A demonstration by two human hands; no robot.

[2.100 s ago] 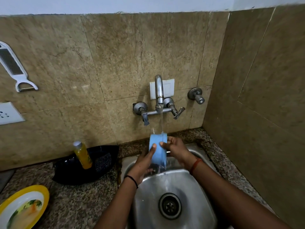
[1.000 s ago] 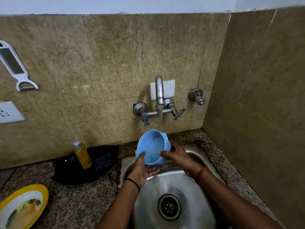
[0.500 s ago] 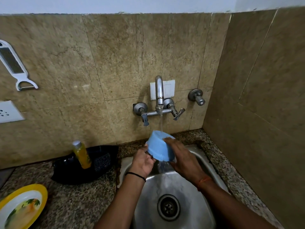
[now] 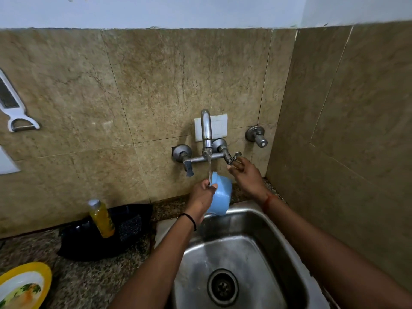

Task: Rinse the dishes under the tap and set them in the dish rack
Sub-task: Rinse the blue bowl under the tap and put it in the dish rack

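1. The left hand (image 4: 201,195) grips a blue bowl (image 4: 219,196) by its rim, thumb over the edge and fingers curled round the near side. The bowl is tipped on its side, its outer wall facing the camera.
2. Water runs from the tap (image 4: 206,132) straight above this hand and strikes the bowl's rim where the thumb pinches it.
3. The right hand (image 4: 244,175) is off the bowl, just to its right and higher. Its fingers curl around the tap's right-hand lever (image 4: 234,157), fingertips pinching it.
4. Below both hands lies a steel sink (image 4: 247,221), wet, with a round drain (image 4: 222,287) near the camera.
5. Left of the left hand, on the counter (image 4: 89,284), a yellow bottle (image 4: 101,218) stands in a black tray (image 4: 93,248).
6. Further left, at the lower corner, sits a yellow-rimmed plate (image 4: 24,284).
7. A white peeler (image 4: 13,108) hangs on the tiled wall, well away from both hands.
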